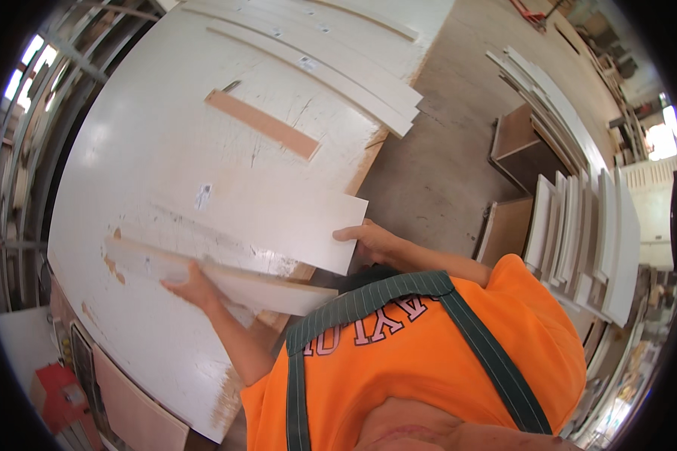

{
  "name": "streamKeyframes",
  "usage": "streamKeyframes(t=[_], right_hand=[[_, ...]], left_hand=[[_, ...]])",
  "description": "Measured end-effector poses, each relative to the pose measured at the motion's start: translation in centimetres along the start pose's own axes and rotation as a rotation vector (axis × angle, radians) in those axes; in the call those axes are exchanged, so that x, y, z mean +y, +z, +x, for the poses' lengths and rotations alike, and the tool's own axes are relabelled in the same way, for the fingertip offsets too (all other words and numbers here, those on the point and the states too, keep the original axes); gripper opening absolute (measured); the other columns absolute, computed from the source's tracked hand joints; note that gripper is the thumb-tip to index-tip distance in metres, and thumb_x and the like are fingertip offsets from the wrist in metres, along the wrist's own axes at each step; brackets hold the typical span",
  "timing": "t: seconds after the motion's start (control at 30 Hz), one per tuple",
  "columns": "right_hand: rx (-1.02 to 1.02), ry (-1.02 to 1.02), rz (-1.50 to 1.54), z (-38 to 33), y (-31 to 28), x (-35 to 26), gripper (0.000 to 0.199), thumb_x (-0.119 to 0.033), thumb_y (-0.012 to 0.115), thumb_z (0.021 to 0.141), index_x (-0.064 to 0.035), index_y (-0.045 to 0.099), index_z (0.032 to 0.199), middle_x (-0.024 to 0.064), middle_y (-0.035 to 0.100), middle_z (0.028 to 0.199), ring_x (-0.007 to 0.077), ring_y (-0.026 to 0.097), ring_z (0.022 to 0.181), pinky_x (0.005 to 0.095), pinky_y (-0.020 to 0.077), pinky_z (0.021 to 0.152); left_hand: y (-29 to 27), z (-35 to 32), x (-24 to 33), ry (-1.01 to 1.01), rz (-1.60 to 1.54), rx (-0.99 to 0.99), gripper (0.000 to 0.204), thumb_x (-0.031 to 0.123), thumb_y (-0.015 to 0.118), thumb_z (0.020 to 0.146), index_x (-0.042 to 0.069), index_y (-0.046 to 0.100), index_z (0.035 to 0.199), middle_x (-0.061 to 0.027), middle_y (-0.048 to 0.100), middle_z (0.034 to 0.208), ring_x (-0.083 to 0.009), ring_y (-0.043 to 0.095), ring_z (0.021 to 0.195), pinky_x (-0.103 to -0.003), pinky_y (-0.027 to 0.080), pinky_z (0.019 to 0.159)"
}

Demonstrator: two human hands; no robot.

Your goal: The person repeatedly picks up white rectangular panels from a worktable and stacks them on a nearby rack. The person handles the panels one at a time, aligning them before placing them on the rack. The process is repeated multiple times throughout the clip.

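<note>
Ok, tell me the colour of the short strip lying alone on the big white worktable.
The short strip is light brown, like bare wood, seen in the head view.

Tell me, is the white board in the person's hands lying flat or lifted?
Mostly flat: the white rectangular board lies on the big white worktable, its corner past the table edge in the right hand.

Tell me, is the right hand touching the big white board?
Touching. The head view shows the right hand gripping the white board's corner edge.

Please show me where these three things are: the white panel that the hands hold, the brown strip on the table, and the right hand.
white panel (pixel 278 218), head view, on its flat top face.
brown strip (pixel 263 125), head view, on its middle.
right hand (pixel 368 239), head view, on the back of the hand.
</note>
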State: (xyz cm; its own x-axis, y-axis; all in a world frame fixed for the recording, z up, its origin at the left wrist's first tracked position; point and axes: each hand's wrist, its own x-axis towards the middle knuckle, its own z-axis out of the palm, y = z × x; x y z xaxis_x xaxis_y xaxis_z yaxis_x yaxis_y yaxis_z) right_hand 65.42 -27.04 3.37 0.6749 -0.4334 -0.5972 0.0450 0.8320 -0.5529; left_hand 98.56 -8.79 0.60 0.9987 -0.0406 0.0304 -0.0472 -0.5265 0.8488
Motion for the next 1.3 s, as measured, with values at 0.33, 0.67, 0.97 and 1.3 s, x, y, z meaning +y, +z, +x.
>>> streamKeyframes(t=[0.33,0.67,0.97,1.3], right_hand=[[-0.016,-0.389,0.08,-5.7,-0.1,-10.7,0.044,-0.009,0.065,0.073,0.0089,0.059,0.113,0.0149,0.063,0.106,0.0246,0.059,0.101,0.0384,0.0464,0.09],[0.126,-0.888,0.318,-13.4,-15.8,-20.2,0.05,-0.009,0.058,0.08,0.003,0.051,0.128,0.0121,0.06,0.119,0.0222,0.06,0.109,0.0364,0.0478,0.096],[0.393,-1.105,0.412,-17.7,-35.8,-28.0,0.055,-0.014,0.06,0.078,-0.0011,0.05,0.131,0.0084,0.061,0.118,0.0189,0.059,0.108,0.0334,0.0477,0.093],[0.369,-1.119,0.526,-14.0,-46.8,-39.5,0.051,-0.013,0.068,0.077,-0.0036,0.054,0.124,0.0059,0.06,0.112,0.0145,0.06,0.1,0.0303,0.0504,0.084]], left_hand=[[-0.1,5.2,13.2,0.249,-0.423,0.001,0.087,0.021,0.074,0.083,-0.002,0.021,0.147,-0.0243,0.044,0.135,-0.0338,0.059,0.106,-0.042,0.06,0.084],[28.2,-2.6,28.3,0.614,-0.072,-0.425,0.092,0.033,0.074,0.08,0.001,0.024,0.15,-0.0277,0.044,0.14,-0.0393,0.053,0.12,-0.041,0.047,0.098],[48.3,-5.8,29.6,0.624,0.466,-0.408,0.097,0.038,0.075,0.069,-0.007,0.032,0.143,-0.0339,0.058,0.116,-0.0461,0.059,0.106,-0.048,0.049,0.094],[62.0,-35.4,47.4,0.858,0.042,-1.202,0.075,0.049,0.051,0.098,-0.004,0.032,0.146,-0.021,0.037,0.15,-0.0339,0.034,0.139,-0.039,0.025,0.116]])
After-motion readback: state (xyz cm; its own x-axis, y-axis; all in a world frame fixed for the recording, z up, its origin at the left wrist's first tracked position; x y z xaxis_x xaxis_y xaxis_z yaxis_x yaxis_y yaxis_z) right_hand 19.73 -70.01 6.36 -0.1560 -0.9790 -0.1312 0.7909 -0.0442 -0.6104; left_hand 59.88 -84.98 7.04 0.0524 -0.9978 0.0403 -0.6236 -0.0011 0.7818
